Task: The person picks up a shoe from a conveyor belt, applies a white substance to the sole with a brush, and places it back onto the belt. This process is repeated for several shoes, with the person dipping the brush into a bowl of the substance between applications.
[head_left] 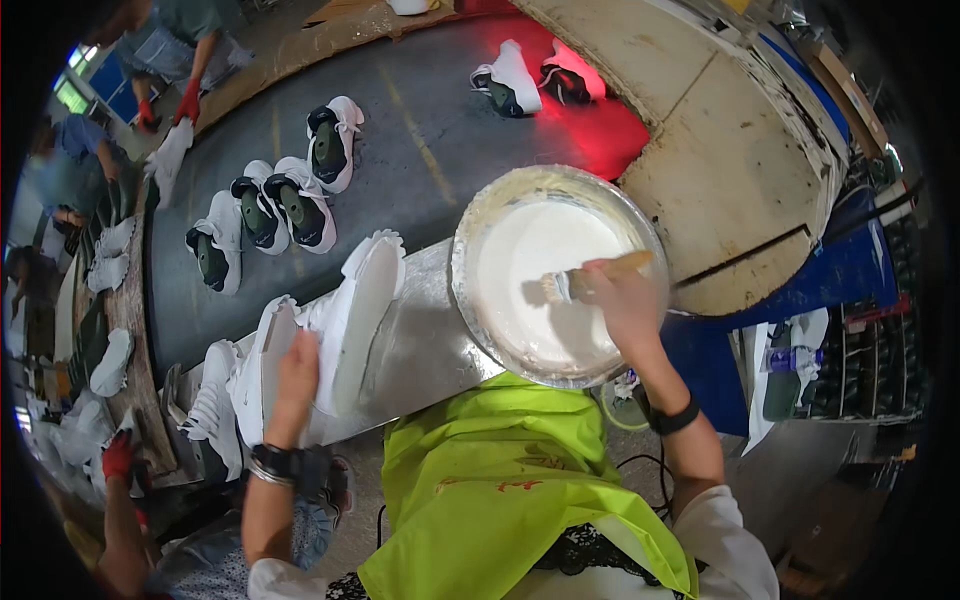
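Note:
My right hand [627, 305] is closed round the wooden handle of a brush [570, 287]. The bristles are over the white liquid [530, 250] in a wide metal bowl [465, 290], whose rim is crusted with residue. At the left, my left hand [295, 385] is closed on a white shoe sole [360, 310] with a wavy upper edge. Another white sole-like piece [258, 365] lies just left of that hand, partly hidden by it. A white laced shoe [213, 405] rests beyond it.
Several white shoes with dark green insides [325, 150] lie on a dark conveyor belt [420, 110]. Two more are near a red glow beside a worn tan cover [740, 170]. A metal ledge [430, 325] runs in front of me. Co-workers with red gloves [188, 103] stand at the left.

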Available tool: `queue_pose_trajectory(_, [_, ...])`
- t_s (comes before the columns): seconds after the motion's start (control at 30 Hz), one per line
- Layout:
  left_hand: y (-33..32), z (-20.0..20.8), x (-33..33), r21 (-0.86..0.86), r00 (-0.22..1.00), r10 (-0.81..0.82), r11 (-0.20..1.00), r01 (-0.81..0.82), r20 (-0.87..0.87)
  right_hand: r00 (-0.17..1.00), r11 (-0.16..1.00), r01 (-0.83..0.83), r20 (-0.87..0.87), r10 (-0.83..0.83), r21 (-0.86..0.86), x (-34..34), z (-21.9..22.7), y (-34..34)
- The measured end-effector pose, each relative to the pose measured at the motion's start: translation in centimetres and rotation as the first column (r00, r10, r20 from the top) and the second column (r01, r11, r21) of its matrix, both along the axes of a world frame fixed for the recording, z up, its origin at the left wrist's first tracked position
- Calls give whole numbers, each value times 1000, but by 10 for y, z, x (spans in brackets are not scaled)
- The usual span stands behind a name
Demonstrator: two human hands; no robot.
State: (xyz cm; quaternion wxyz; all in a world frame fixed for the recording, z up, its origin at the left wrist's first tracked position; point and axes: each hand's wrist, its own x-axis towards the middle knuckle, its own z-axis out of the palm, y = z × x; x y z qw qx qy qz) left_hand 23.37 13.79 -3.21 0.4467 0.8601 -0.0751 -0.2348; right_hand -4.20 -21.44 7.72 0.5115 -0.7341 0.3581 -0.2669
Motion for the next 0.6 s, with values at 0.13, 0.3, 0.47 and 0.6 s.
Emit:
queue_pose_trajectory(0.13, [-21, 26, -51, 396, 699, -537, 838, 375, 472, 970, 957, -119, -237, 54, -266, 8, -46, -44])
queue_pose_trajectory(0.3, [-15, 20, -4, 349, 819, -516, 838, 421, 250, 937, 905, -171, -348, 28, -389, 49, -64, -45])
queue_pose_trajectory(0.47, [-17, 15, -18, 331, 780, -484, 868, 371, 396, 749, 856, -407, -653, 113, -318, 49, -40, -24])
queue_pose_trajectory(0.6, [-28, 42, -36, 62, 927, -356, 935, 350, 123, 988, 987, -132, 73, 139, -96, 39, -23, -35])
